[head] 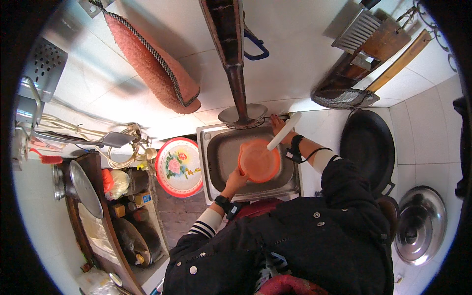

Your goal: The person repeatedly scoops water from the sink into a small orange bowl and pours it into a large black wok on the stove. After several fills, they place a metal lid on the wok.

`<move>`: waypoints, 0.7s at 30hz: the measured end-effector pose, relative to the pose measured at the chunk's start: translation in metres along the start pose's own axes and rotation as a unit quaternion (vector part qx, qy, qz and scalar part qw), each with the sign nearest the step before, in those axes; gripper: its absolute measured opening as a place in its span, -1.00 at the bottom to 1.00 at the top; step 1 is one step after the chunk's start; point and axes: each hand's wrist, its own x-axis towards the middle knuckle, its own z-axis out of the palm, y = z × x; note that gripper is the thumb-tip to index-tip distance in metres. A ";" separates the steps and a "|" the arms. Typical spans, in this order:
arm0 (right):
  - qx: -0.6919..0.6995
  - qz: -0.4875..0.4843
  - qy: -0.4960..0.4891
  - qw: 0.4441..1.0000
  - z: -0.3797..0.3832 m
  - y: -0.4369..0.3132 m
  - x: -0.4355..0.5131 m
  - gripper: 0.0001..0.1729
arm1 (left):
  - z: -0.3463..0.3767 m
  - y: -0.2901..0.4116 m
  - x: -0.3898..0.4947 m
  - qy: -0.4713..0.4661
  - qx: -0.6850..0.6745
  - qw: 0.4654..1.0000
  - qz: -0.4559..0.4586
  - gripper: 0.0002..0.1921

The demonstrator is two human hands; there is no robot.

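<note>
An orange plastic basin [259, 161] is in the stainless steel sink [221, 147], below the end of a pale faucet spout [284, 131]. Water appears to run from the spout into it. My left hand [236, 181] grips the basin's near left rim. My right hand [282, 129] is at the back right edge of the sink, partly behind the spout; what its fingers touch cannot be made out. Both wrists wear black bands with small devices.
Left of the sink stands a floral enamel basin [180, 167]. A metal ladle [241, 116] and a pink towel [155, 62] hang at the wall. On the right are a black wok [367, 151], a wire skimmer [344, 99] and a round steel lid [420, 225].
</note>
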 end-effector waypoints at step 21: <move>0.115 0.019 0.038 0.992 0.066 0.004 0.031 -0.25 | -0.003 0.006 -0.005 0.002 0.056 0.998 -0.029 -0.46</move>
